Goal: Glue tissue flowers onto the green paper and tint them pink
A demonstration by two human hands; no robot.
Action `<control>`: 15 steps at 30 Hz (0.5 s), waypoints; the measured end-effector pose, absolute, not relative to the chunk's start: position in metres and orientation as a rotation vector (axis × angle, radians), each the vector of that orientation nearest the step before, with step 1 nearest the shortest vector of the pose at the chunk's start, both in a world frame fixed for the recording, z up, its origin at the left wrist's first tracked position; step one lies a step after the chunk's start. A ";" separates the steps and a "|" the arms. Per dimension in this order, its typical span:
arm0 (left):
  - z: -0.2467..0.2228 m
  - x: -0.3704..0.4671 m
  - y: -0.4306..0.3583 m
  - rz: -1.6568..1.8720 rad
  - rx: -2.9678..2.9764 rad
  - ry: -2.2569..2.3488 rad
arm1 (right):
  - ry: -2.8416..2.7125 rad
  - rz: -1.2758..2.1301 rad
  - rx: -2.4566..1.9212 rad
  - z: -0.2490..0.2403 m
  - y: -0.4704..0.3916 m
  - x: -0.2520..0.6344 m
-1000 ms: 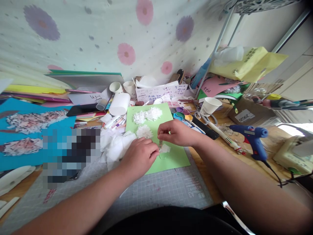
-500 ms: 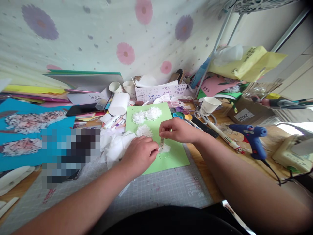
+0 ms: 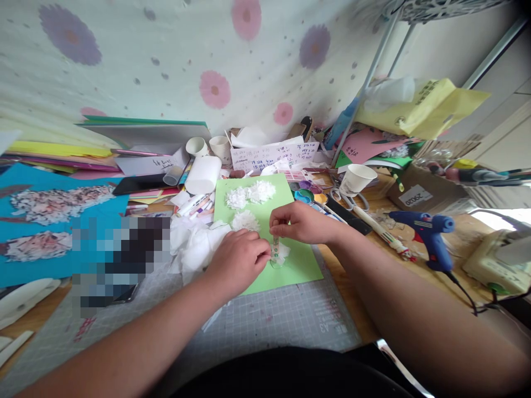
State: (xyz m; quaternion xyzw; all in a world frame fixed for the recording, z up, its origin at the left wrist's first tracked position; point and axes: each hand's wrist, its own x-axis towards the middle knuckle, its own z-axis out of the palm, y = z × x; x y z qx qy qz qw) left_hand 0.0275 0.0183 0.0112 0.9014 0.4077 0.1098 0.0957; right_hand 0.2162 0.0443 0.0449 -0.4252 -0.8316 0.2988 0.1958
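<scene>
My right hand [image 3: 292, 222] is closed in a pinch around a short, flat stick with printed marks [image 3: 276, 246], held upright over the green paper [image 3: 301, 268]. A scrap of white tissue paper [image 3: 282, 255] sits at the stick's lower end, by a faint drawn outline. On the left side of that scrap rests my left hand [image 3: 240, 257], its fingers curled and thumb pressed in. Whether it pinches the tissue is hidden. Crumpled white tissue tufts cover parts of the sheet: one pair [image 3: 251, 194] near the top and one tuft [image 3: 245, 221] beyond my left hand.
A pile of white tissue [image 3: 199, 246] lies left of the sheet on the grey cutting mat [image 3: 286, 320]. To the right are a paper cup [image 3: 358, 179], scissors [image 3: 352, 202] and a blue glue gun [image 3: 431, 232]. Blue sheets with tissue work [image 3: 33, 268] lie at left.
The stick has turned a little, so more of its printing shows. The tissue scrap at its tip has shifted and looks more bunched. Both hands stay nearly in place.
</scene>
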 end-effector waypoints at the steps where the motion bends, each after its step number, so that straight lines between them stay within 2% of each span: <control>1: 0.012 0.027 0.018 0.342 2.660 1.209 | -2.325 0.831 -1.200 0.045 0.045 0.216; 7: 0.012 0.030 0.014 0.489 2.626 1.109 | -2.260 0.877 -1.196 0.044 0.047 0.219; 15: 0.010 0.033 0.014 0.503 2.695 1.030 | -2.032 1.050 -1.115 0.050 0.049 0.234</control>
